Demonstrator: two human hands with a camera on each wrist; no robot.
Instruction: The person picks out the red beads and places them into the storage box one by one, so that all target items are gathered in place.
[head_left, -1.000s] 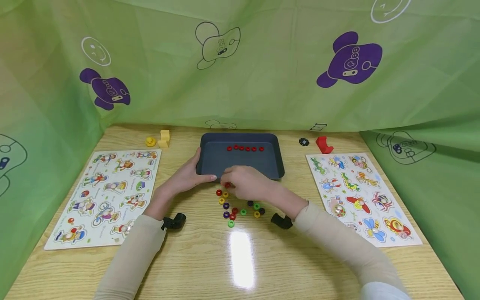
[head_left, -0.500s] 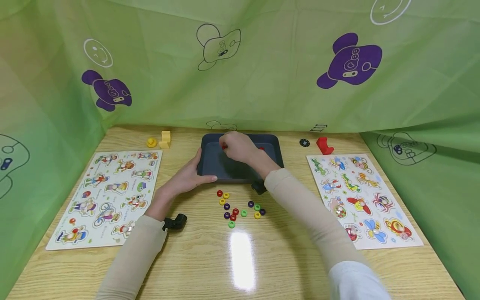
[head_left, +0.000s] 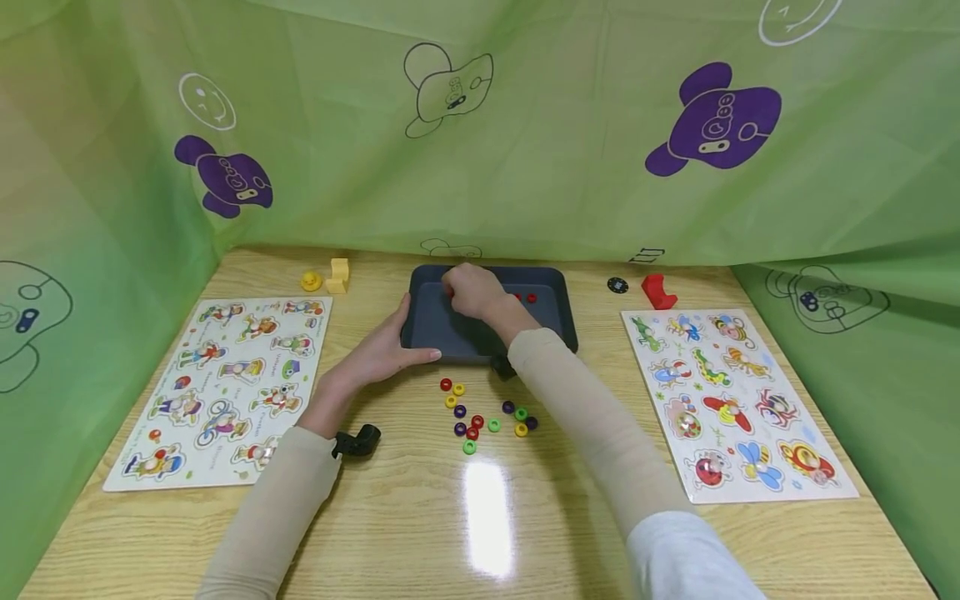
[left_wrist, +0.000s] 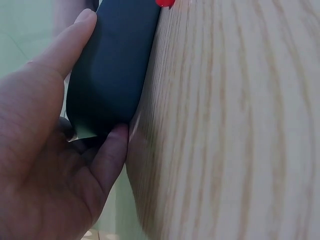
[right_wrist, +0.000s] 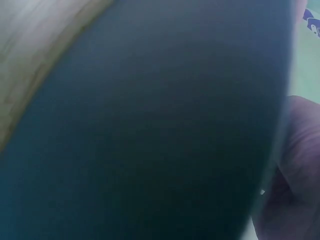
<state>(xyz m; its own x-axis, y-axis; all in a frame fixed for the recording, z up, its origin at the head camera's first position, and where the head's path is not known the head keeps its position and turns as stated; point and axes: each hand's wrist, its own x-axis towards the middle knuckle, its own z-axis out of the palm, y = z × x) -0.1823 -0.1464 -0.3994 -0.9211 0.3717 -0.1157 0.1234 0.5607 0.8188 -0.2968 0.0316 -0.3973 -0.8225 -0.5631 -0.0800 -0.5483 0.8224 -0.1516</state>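
Note:
A dark rectangular tray [head_left: 450, 332] lies at the far middle of the table. My left hand [head_left: 380, 348] grips its near left corner, thumb along the front wall and the other fingers at the left side. The left wrist view shows the same grip around the tray wall [left_wrist: 112, 65]. Inside the tray, my right hand [head_left: 476, 292] is lowered over the back left part, fingers curled and pinching a red ring bead, mostly hidden. Right of that hand, red beads [head_left: 532, 297] show along the back; others are covered by it. The right wrist view is mostly filled by the tray.
Loose ring beads in red, yellow, purple and green [head_left: 477, 422] lie in front of the tray. Picture puzzle boards lie at left [head_left: 225, 392] and right [head_left: 735, 400]. A yellow duck [head_left: 311, 281], yellow block [head_left: 339, 276], black disc [head_left: 618, 285] and red block [head_left: 657, 292] stand at the back.
My right hand has moved from the beads in front of the tray to the tray's back left, carrying a red bead. My left hand keeps its hold on the corner.

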